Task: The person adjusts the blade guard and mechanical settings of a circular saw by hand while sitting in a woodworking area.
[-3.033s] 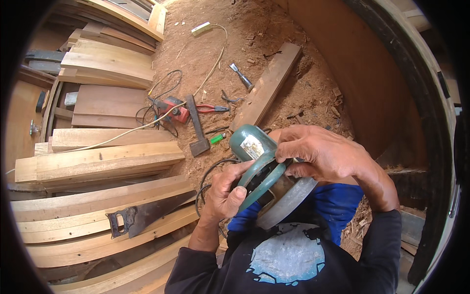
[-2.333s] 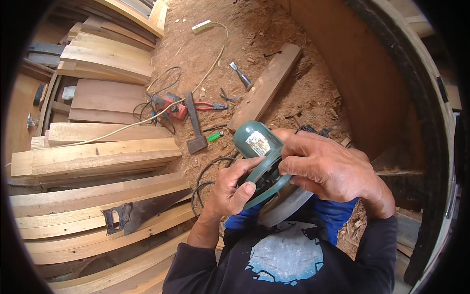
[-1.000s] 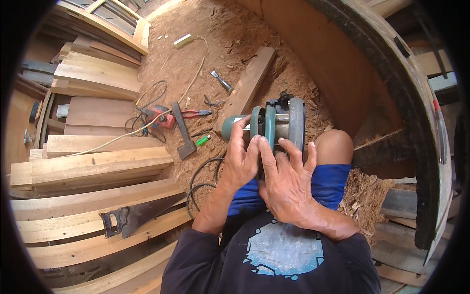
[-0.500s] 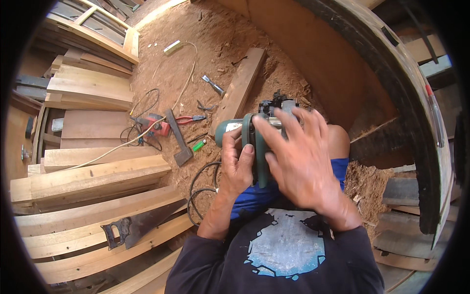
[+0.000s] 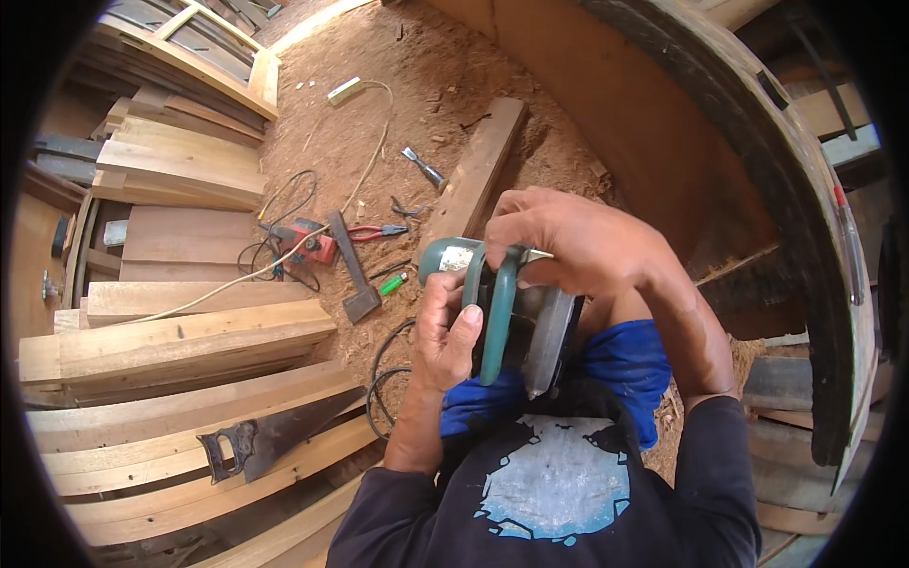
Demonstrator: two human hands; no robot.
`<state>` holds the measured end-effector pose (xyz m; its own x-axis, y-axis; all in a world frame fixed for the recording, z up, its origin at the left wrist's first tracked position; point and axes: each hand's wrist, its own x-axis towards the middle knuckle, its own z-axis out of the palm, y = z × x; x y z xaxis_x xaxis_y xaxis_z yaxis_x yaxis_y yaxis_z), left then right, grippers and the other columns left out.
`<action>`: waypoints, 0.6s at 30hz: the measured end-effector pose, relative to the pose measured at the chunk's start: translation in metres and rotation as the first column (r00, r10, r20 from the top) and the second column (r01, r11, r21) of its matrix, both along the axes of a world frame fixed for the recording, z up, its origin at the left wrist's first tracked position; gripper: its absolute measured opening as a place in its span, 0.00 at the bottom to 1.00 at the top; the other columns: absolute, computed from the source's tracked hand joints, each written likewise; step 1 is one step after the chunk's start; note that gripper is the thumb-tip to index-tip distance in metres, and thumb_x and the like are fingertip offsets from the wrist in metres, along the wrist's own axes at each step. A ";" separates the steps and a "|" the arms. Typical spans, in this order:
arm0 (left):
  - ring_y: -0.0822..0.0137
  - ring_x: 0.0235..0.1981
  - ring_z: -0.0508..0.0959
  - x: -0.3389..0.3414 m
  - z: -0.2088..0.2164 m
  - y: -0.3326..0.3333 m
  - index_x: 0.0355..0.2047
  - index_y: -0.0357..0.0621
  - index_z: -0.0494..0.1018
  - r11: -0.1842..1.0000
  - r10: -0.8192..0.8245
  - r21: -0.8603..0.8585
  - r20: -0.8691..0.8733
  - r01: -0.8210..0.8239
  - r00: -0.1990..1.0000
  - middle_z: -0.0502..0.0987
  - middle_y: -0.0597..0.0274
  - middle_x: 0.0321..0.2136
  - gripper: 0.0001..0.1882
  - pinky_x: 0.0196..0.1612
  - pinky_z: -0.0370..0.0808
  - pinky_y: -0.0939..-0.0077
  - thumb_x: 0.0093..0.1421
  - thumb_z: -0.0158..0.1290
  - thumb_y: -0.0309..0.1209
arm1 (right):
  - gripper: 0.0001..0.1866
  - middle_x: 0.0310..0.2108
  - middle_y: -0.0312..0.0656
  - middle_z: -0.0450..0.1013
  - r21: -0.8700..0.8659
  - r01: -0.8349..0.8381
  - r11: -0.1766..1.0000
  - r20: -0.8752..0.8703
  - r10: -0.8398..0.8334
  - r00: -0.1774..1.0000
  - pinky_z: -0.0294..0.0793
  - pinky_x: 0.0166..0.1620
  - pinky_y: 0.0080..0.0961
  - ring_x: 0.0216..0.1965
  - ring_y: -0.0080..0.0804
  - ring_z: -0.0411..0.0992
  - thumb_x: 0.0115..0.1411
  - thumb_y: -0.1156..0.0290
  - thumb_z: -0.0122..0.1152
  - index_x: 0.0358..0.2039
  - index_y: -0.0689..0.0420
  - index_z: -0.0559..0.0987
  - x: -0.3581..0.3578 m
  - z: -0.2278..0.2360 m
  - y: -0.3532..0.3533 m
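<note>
A green electric planer [image 5: 499, 327] with a grey sole is held on its side above my lap. My left hand [image 5: 450, 327] wraps round its green handle, the thumb lying along the near side. Over the planer's far part, my right hand [image 5: 582, 241] is bent with its fingers curled down against the body. The fingertips of that hand are partly hidden, and it covers the tool's far end. A black cable [image 5: 377, 379] loops on the floor beside my left forearm.
Left of me lie stacked planks [image 5: 189, 331] with a handsaw [image 5: 275, 440] on them. On the sawdust floor are a hammer [image 5: 350, 270], red pliers [image 5: 379, 232], a red power tool [image 5: 308, 241], a green lighter [image 5: 393, 284], a chisel [image 5: 423, 168] and a board [image 5: 473, 175]. A large curved wooden piece [image 5: 757, 170] stands at right.
My right hand has gone from spread and blurred over the planer to curled against its far part. The planer has turned, so its grey sole now shows toward my lap.
</note>
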<state>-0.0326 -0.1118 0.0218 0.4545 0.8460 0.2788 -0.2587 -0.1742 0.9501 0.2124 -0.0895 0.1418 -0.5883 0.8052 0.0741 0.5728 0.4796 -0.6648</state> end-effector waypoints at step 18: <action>0.71 0.43 0.78 -0.046 -0.008 0.022 0.66 0.31 0.63 0.989 -0.080 0.105 -0.203 0.103 0.976 0.79 0.55 0.47 0.28 0.49 0.77 0.71 0.74 0.53 0.38 | 0.16 0.43 0.46 0.79 -0.185 -0.209 0.960 -0.069 0.200 0.977 0.77 0.50 0.45 0.48 0.51 0.79 0.57 0.78 0.73 0.46 0.58 0.82 -0.003 -0.011 0.036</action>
<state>-0.0783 -0.0901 0.0142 0.5844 0.7660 0.2678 -0.0876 -0.2686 0.9593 0.2097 -0.0538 0.1311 -0.7414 0.6702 -0.0353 0.4398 0.4455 -0.7798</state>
